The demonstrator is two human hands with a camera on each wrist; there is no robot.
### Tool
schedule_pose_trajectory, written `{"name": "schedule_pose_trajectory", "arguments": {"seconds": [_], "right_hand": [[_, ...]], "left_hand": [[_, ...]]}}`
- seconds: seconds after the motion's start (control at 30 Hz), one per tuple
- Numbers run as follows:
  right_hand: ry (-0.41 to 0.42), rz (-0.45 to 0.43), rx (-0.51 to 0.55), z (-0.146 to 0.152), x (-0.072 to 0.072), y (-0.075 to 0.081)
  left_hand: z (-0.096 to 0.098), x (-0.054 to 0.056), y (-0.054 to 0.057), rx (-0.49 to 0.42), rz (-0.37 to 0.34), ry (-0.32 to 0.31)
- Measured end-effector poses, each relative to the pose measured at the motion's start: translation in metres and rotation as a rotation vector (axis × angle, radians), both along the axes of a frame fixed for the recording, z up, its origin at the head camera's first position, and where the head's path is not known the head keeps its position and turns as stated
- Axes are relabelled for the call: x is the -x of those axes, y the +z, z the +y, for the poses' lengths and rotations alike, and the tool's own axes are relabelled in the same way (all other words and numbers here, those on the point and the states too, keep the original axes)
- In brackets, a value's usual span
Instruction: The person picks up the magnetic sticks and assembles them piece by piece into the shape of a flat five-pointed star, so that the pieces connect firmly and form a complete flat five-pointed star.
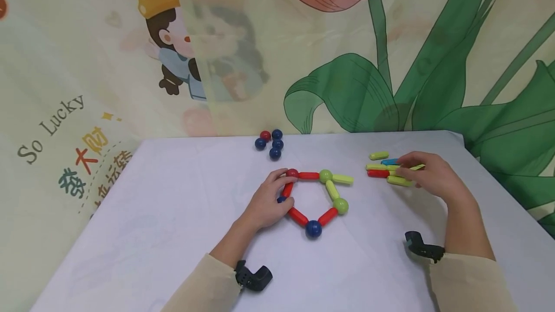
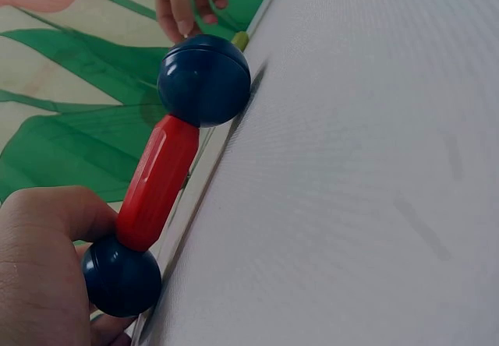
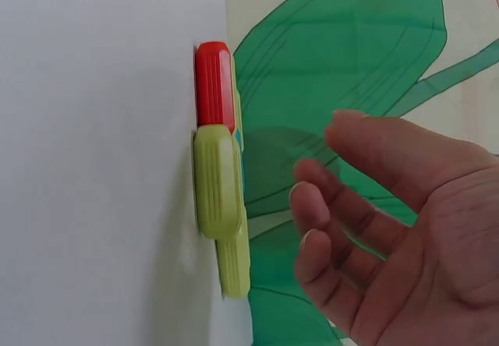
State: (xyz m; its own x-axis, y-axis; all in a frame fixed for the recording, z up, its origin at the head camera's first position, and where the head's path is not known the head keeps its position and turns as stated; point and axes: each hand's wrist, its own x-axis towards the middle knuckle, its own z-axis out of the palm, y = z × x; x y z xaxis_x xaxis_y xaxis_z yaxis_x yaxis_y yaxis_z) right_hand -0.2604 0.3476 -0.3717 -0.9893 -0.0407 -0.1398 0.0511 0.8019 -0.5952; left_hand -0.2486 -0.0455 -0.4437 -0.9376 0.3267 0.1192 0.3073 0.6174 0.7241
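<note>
A toy ring of balls and sticks lies on the table, with red sticks, a green stick, green balls and a blue ball at the near corner. Another green stick juts out to the right. My left hand holds the ring's left side, thumb at a blue ball and fingertips at the red ball. Over a small pile of sticks hovers my right hand, fingers loosely bent and apart from the red stick and green stick.
Behind the ring, a cluster of loose blue balls and one red ball sits near the back edge of the white-covered table. A printed cloth hangs behind. A wrist camera is worn on each arm.
</note>
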Motion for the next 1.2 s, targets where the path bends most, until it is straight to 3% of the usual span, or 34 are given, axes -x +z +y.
{"name": "schedule_pose_trajectory", "arguments": {"seconds": [0.3, 0.53, 0.97, 1.2], "right_hand": [[-0.041, -0.060, -0.075, 0.008, -0.002, -0.007], [-0.050, -0.139, -0.073, 0.008, 0.001, -0.018], [-0.017, -0.148, -0.086, 0.007, 0.003, -0.025], [0.015, -0.131, -0.003, 0.007, 0.006, -0.024]], "left_hand": [[0.000, -0.002, 0.002, -0.002, 0.007, -0.011], [0.001, -0.002, 0.002, 0.001, 0.006, -0.014], [0.001, -0.002, 0.002, 0.011, 0.001, -0.010], [0.000, -0.002, 0.002, 0.009, 0.002, -0.003]]}}
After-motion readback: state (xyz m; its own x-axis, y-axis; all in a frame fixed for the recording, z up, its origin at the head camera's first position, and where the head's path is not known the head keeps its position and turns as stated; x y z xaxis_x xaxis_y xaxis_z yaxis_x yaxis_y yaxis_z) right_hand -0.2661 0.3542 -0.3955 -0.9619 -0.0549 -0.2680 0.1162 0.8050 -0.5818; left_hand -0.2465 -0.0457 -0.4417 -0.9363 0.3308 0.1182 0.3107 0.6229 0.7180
